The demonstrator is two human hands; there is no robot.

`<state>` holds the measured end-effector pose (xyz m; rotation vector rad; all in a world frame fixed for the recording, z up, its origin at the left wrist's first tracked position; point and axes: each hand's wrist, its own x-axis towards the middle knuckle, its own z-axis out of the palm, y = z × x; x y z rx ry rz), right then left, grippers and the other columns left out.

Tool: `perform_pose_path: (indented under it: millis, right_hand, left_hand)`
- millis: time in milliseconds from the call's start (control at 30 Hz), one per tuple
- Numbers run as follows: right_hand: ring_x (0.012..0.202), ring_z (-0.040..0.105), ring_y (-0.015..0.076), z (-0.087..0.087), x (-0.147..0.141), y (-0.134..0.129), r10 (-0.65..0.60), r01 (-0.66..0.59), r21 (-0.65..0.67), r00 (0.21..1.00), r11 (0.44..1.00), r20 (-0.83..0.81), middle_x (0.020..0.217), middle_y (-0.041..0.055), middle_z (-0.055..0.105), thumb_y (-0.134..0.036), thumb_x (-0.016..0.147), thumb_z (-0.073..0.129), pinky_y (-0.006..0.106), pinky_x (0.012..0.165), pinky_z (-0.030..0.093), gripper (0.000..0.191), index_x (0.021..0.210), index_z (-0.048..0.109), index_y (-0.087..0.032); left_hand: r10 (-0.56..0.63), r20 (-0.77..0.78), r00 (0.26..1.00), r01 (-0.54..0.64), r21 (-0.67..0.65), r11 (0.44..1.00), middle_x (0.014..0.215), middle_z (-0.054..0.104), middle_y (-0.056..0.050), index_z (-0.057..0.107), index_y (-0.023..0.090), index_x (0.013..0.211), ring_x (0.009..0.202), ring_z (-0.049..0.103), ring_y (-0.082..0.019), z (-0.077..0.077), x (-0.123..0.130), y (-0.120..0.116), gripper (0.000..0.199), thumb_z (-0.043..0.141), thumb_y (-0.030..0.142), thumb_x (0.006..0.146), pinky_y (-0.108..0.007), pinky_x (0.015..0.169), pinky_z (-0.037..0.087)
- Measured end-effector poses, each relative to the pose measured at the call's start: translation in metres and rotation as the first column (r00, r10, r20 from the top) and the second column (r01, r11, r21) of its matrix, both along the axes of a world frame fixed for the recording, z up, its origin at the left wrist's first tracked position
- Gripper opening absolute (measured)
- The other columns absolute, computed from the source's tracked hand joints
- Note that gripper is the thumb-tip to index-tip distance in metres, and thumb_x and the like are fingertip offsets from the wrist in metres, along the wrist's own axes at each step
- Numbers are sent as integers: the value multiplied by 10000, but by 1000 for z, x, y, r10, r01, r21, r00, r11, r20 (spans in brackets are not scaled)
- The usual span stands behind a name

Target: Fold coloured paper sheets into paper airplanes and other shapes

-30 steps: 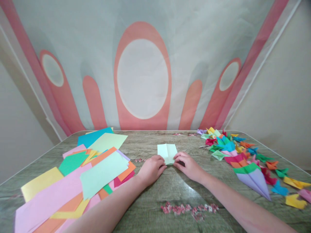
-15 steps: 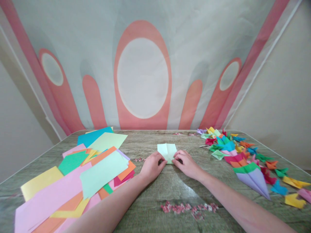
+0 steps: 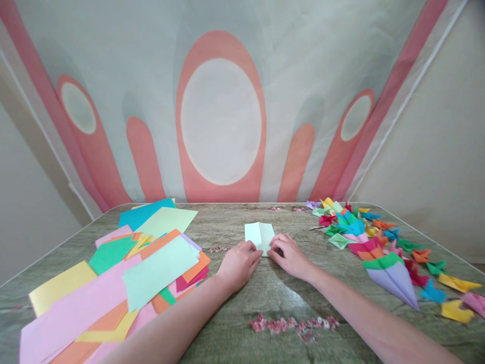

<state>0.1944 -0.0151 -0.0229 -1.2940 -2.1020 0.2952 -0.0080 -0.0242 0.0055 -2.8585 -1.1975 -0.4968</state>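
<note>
A small pale green paper with a crease down its middle lies on the wood-patterned table. At its lower left edge is my left hand, fingers bent together, thumb and fingertips on the paper. My right hand pinches the lower right edge between thumb and index finger. The fingertips of both hands nearly meet at the bottom of the paper, and they partly cover that edge.
Loose coloured sheets overlap on the left side of the table. Folded paper shapes in many colours spread along the right side. A patterned backdrop rises behind the far edge.
The fingers of my left hand have shifted slightly and lie flatter against the lower edge of the paper. My right hand stays at its corner. The whole view has moved slightly.
</note>
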Motion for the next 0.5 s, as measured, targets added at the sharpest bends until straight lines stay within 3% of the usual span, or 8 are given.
perform_pose_path:
  millis: [233, 367, 500]
  right_hand:
    - [854, 504, 188, -1, 0, -4, 6, -6, 49, 1000, 999, 7, 856, 36, 566, -244, 806, 559, 342, 768, 396, 120, 700, 533, -194]
    - [865, 510, 195, 0, 0, -7, 4, -5, 87, 1000, 996, 7, 868, 43, 563, -244, 814, 551, 349, 777, 398, 48, 815, 557, -197]
    - [898, 511, 203, 2, -1, -9, 25, -29, 93, 999, 995, 41, 917, 50, 570, -237, 836, 531, 358, 785, 399, 112, 927, 592, -215]
  left_hand:
    - [-13, -58, 998, 14, 20, 1000, 1104, 556, -71, 560, 225, 1107, 992, 528, -217, 5, 2, -9, 278, 397, 319, 903, -360, 859, 440]
    - [-58, -40, 997, 58, -22, 998, 1125, 577, -81, 535, 189, 1128, 1023, 542, -208, 2, 4, -9, 290, 388, 308, 909, -346, 903, 430]
    - [-74, -39, 996, 72, -43, 996, 1103, 591, -86, 531, 186, 1125, 1019, 552, -206, 2, 4, -9, 288, 392, 313, 907, -337, 900, 433]
